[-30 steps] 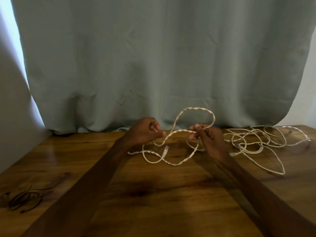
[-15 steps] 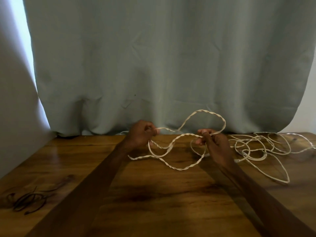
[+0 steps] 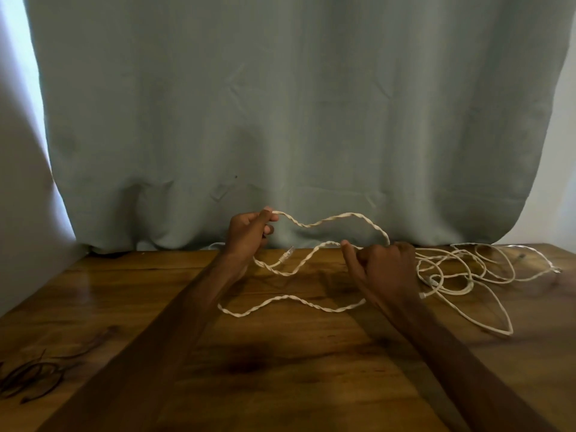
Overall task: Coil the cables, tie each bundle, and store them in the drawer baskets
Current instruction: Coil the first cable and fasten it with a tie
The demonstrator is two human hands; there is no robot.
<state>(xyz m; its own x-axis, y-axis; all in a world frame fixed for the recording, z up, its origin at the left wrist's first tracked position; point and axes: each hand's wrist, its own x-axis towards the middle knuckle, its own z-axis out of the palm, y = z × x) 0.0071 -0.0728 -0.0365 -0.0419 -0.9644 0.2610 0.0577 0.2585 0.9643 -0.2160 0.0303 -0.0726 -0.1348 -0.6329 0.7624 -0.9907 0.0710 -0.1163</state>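
While both hands are hovering over the far part of the wooden table (image 3: 280, 385), the left hand (image 3: 247, 233) is pinching the white twisted cable (image 3: 330, 218) between thumb and forefinger, its other fingers curling toward the palm. The right hand (image 3: 385, 269) is gripping the same cable lower and to the right, fingers curling round the strands and thumb pointing out to the left. Between the hands the cable is arching up in a wavy loop in front of the grey-green curtain (image 3: 296, 104), and a second strand is sagging beneath it. A clear plug (image 3: 285, 255) on one cable end is showing just below the left hand. Another loop is lying flat on the table between the forearms. Right of the right hand, the rest of the cable is sprawling in a loose tangle (image 3: 461, 269) across the tabletop. A small heap of dark thin wires (image 3: 31, 377) is lying near the table's left edge, well apart from the white cable.
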